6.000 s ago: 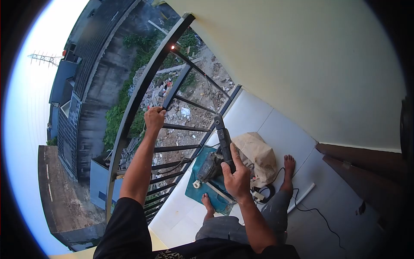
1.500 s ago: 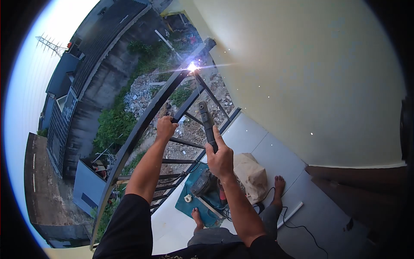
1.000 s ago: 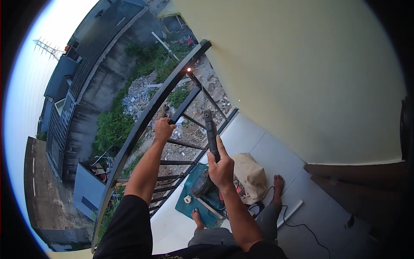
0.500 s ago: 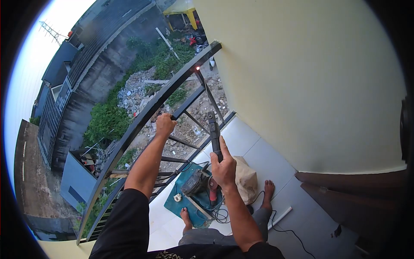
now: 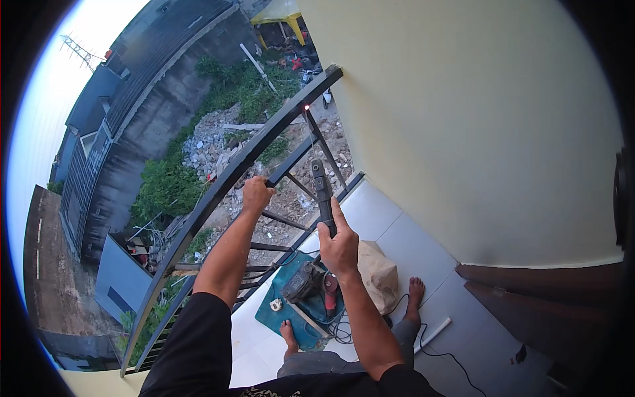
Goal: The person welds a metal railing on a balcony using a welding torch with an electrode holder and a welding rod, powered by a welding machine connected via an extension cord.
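Note:
My right hand (image 5: 338,248) is closed round a black welding electrode holder (image 5: 322,192), forefinger stretched along its body. A thin rod, hard to make out, seems to run from its head up to a small glowing spot (image 5: 306,107). That spot sits where an upright bar meets the underside of the dark metal top rail (image 5: 245,153). Farther left, my left hand (image 5: 256,196) grips the lower rail (image 5: 291,163) of the same railing, fingers wrapped round it.
On the tiled floor lie a teal sheet (image 5: 270,319), a dark boxy machine (image 5: 301,281), a red angle grinder (image 5: 330,294) and loose cables. A beige sack (image 5: 378,278) stands beside them. A cream wall (image 5: 476,132) rises at right. Beyond the railing, ground with rubble (image 5: 211,142) lies lower.
The electrode holder in my right hand has moved slightly up and left, closer to the glowing spot. My left hand keeps its hold on the lower rail. The view has shifted slightly.

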Demonstrator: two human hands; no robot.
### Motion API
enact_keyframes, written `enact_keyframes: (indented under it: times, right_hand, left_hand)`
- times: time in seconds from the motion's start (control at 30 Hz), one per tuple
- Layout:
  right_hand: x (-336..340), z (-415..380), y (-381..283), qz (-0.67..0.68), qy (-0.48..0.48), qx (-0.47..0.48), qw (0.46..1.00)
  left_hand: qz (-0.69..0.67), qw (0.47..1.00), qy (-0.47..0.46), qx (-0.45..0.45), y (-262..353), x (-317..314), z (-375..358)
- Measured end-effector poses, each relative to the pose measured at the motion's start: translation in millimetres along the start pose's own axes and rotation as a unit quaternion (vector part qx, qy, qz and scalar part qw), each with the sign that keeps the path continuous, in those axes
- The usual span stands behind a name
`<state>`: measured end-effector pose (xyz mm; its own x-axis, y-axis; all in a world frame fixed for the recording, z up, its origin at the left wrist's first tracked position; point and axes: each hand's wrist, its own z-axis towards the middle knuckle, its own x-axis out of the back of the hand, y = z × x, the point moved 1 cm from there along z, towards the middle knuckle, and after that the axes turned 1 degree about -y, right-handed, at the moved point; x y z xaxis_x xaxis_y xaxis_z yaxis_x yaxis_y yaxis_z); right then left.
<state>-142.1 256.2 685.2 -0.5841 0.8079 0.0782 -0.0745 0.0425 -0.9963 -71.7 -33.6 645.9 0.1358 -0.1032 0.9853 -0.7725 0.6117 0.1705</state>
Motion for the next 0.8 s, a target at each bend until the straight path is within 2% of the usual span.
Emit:
enact_keyframes:
  times: [0.23, 0.33, 0.73, 0.8]
  right_hand:
    - [0.0, 1.9, -3.7, 0.006, -0.005, -0.014, 1.000]
    - [-0.4, 2.8, -4.6, -0.007, -0.011, -0.028, 1.000]
    - [-4.4, 4.9, -1.0, 0.011, -0.003, -0.013, 1.000]
    - [-5.2, 4.7, -0.8, 0.009, 0.006, -0.005, 1.000]
  left_hand:
    - [-0.002, 1.000, 0.011, -0.009, -4.0, -2.6, -0.6]
    - [-0.008, 0.998, 0.037, -0.043, -1.0, 1.3, -4.0]
    - [0.005, 0.999, 0.039, -0.030, -3.9, -4.0, 1.1]
    - [0.008, 1.000, -0.003, 0.005, -2.6, -2.1, 2.5]
